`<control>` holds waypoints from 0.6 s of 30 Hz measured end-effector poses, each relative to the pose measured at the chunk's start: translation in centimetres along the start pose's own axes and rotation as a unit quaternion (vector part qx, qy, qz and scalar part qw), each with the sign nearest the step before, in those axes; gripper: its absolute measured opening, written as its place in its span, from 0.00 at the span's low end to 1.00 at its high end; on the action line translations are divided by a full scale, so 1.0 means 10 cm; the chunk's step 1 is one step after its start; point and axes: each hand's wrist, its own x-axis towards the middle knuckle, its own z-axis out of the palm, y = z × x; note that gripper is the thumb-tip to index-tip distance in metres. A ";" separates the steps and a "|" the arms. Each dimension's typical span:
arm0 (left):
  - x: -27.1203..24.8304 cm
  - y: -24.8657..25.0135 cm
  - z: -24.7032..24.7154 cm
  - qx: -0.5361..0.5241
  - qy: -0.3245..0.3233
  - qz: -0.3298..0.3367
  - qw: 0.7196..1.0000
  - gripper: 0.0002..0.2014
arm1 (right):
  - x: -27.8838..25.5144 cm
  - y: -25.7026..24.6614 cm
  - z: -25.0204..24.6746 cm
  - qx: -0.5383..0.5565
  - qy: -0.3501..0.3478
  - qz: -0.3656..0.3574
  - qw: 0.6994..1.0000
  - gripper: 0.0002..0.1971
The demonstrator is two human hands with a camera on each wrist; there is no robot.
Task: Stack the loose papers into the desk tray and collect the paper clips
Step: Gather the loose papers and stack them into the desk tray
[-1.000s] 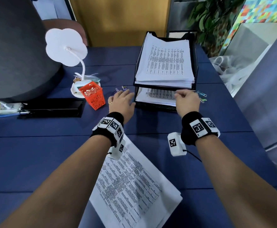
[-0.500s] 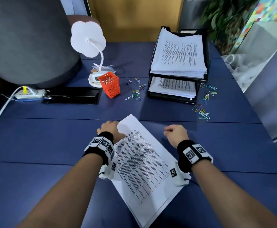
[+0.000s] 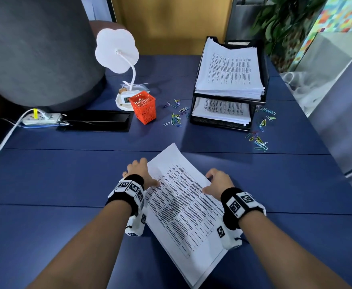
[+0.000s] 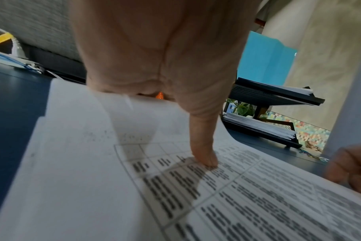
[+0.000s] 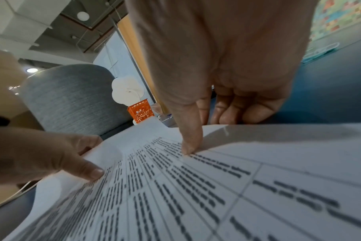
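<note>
Hands pinched the papers at both edges, fingers curled underneath, thumbs on top; next, presumably, a level lift into the tray.

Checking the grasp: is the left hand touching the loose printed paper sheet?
Touching: left wrist view shows left hand thumb pressing the printed paper sheet.

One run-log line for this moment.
phase: paper pickup | left hand: grips paper stack | right hand: grips same stack | paper clips: uncollected

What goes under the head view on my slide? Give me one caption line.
Both hands, left hand and right hand, grip the loose papers before the filled desk tray.
</note>
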 end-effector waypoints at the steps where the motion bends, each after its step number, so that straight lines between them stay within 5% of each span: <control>1: -0.01 0.00 0.01 -0.012 0.006 0.019 1.000 0.35 | 0.00 0.00 -0.01 0.009 -0.005 0.006 1.000 0.24; 4: -0.01 0.01 0.03 -0.092 0.032 0.074 0.993 0.13 | 0.00 0.02 -0.06 0.044 -0.010 0.012 0.999 0.32; 6: -0.01 0.03 0.01 -0.142 0.037 0.095 0.985 0.11 | 0.01 0.04 -0.09 0.070 -0.008 0.011 0.997 0.33; 14: -0.04 0.17 -0.14 -0.255 0.101 0.138 0.952 0.09 | 0.01 0.06 -0.06 0.161 0.022 0.000 0.987 0.05; 15: -0.03 0.16 -0.16 -0.229 0.139 0.132 0.954 0.10 | 0.02 0.07 -0.07 0.198 0.033 0.001 0.980 0.06; 18: 0.02 0.10 -0.16 -0.211 0.224 0.066 0.949 0.37 | 0.02 0.06 -0.15 0.296 0.055 -0.003 0.954 0.05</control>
